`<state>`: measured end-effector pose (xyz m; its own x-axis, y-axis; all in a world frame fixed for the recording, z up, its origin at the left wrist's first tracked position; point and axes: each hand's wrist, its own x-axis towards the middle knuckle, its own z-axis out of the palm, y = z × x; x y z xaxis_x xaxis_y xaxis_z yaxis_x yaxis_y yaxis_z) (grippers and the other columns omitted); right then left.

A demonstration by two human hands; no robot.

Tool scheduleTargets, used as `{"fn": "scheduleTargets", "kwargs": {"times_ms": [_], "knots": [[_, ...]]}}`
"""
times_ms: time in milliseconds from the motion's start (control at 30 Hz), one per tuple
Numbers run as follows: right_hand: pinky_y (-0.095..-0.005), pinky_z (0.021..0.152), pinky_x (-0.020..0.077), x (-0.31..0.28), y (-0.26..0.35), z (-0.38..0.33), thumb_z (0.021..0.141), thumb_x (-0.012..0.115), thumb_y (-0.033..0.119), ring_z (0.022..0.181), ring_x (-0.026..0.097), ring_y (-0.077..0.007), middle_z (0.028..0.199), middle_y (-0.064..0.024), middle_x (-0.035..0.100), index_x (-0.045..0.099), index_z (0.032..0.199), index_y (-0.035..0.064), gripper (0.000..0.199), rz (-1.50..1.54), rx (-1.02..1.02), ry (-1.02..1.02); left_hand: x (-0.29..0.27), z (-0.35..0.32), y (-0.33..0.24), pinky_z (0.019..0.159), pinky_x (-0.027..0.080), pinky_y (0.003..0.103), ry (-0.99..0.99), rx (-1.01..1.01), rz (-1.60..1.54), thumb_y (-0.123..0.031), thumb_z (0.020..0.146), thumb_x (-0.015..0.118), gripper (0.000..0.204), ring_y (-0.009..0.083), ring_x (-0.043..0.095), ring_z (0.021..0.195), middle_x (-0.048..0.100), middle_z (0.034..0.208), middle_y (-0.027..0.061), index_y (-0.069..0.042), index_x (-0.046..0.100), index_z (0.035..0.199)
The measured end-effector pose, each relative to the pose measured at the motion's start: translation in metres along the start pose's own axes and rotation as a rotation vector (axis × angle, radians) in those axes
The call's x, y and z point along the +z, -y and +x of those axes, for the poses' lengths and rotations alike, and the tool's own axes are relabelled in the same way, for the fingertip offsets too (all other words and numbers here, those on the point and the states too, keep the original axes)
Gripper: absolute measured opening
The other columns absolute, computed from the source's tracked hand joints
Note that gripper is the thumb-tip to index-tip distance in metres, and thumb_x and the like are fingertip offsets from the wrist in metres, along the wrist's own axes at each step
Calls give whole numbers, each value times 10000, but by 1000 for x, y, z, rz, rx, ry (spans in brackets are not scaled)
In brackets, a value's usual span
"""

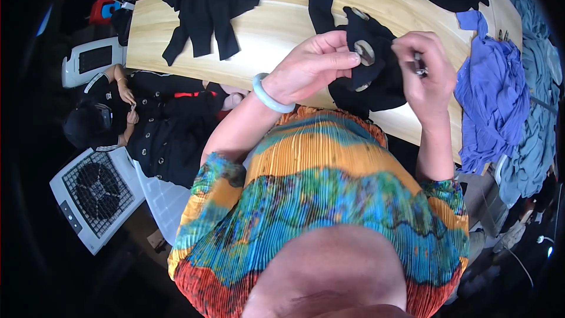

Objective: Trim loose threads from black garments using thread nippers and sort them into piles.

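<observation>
My left hand, with a pale green bangle at the wrist, pinches the edge of a black garment between thumb and fingers. Right at the fingertips sits a large light-rimmed oval button. More such buttons show above and below it along the same edge. My right hand is curled at the garment's right side. In its palm is a small dark metal tool, possibly thread snips, mostly hidden by the fingers. The right fingertips are a little blurred, and whether they touch the cloth or a thread I cannot tell.
On the wooden table lie black garments at the far side. A purple garment and grey-blue cloth hang over the right edge. At left, a co-worker's hands work on a buttoned black garment, beside a fan unit.
</observation>
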<state>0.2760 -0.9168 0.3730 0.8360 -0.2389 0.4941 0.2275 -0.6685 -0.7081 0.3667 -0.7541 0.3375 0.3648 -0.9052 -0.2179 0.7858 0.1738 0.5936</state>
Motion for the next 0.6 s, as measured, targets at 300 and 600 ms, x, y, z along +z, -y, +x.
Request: {"fn": "scheduleTargets", "kwargs": {"times_ms": [300, 600], "knots": [[-216, 504, 436, -3, 16, 0, 626, 604, -69, 633, 542, -111, 875, -78, 556, 602, 952, 56, 349, 195, 75, 112, 7, 1, 4, 802, 461, 296, 59, -13, -195, -25, 827, 470, 235, 158, 554, 906, 567, 964, 74, -24, 493, 1062], [-223, 453, 459, 1, 3, -4, 557, 553, -89, 569, 569, -147, 765, -75, 559, 572, 834, 28, 302, -40, -74, 128, 3, 7, 6, 795, 470, 285, 115, -23, -256, -15, 824, 465, 241, 158, 562, 894, 556, 989, 92, -12, 479, 1064]]}}
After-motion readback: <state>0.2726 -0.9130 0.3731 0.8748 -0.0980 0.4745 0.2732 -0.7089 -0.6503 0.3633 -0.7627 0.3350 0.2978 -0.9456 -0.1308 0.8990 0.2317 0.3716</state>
